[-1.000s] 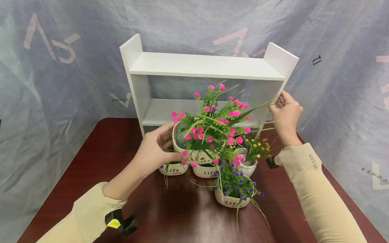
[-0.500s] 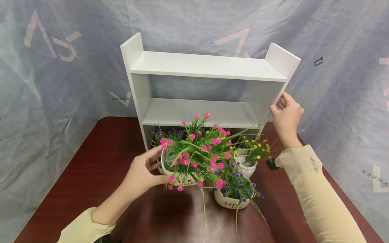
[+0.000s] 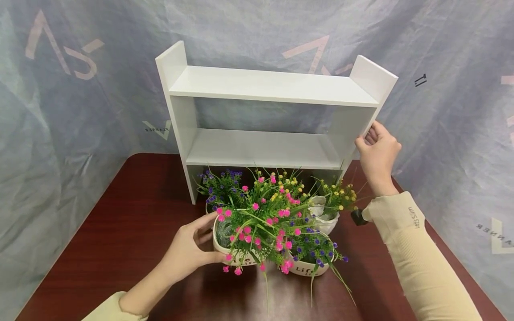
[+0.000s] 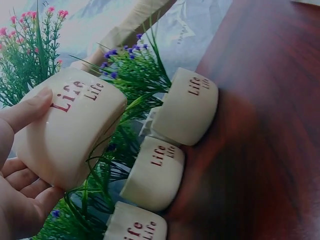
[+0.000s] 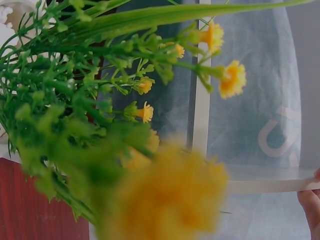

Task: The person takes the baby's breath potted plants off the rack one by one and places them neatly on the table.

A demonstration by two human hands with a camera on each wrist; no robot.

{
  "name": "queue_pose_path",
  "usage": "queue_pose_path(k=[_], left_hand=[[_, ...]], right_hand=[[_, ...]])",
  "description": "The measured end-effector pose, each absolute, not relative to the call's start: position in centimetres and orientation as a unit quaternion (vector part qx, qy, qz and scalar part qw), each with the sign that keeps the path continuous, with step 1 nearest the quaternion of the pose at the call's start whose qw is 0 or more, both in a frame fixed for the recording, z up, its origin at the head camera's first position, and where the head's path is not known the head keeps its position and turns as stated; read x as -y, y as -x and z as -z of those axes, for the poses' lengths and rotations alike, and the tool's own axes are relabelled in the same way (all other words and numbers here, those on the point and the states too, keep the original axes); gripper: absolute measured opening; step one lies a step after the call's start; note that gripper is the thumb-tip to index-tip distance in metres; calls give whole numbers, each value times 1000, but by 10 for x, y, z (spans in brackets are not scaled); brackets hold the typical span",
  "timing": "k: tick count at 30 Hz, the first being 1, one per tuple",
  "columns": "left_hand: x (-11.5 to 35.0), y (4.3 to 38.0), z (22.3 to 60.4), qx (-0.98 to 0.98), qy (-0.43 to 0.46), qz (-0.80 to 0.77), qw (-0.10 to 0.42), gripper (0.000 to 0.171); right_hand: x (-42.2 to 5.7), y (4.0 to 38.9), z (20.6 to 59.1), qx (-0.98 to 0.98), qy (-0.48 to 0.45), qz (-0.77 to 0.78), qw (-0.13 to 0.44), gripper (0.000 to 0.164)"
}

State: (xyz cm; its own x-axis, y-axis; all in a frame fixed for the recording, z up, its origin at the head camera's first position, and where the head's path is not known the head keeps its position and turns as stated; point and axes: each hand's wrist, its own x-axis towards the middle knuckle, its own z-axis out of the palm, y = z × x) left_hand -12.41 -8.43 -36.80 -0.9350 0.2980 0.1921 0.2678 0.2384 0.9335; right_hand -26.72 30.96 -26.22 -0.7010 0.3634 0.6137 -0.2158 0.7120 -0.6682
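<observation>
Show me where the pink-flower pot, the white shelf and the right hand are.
pink-flower pot [image 3: 221, 244], head view, left rim of the pot.
white shelf [image 3: 265, 84], head view, top board.
right hand [image 3: 378, 151], head view, back of the hand.

The pot [image 4: 67, 132] in the left hand [image 3: 186, 252] looks like glazed ceramic, cream, smooth and faintly glossy, as do the other pots [image 4: 187, 107]. The flowers [image 3: 261, 223] look plastic. The shelf [image 3: 265, 87] is smooth, matt white board. The table [image 3: 120, 232] is dark red wood-grain with a soft sheen. The backdrop [image 3: 80, 98] is wrinkled grey sheeting. The sleeve [image 3: 417, 249] is ribbed beige cloth.
</observation>
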Motion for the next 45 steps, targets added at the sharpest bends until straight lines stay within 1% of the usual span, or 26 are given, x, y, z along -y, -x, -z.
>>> queue_pose_path(k=[4,9,12,32,45], left_hand=[[81,126,380,-778,-181,-600,30,87],[78,130,395,-766,-175,-615,67,88],[77,133,401,-767,-170,-614,76,87],[76,145,429,-771,-145,-616,72,87],[73,146,435,-773,-128,-617,71,87]], right_hand=[[-310,268,261,842,40,-377,384,40],[-311,268,262,841,43,-376,386,40],[-310,268,263,839,43,-381,385,41],[-308,267,264,835,51,-381,393,41],[-308,267,267,837,48,-370,399,41]])
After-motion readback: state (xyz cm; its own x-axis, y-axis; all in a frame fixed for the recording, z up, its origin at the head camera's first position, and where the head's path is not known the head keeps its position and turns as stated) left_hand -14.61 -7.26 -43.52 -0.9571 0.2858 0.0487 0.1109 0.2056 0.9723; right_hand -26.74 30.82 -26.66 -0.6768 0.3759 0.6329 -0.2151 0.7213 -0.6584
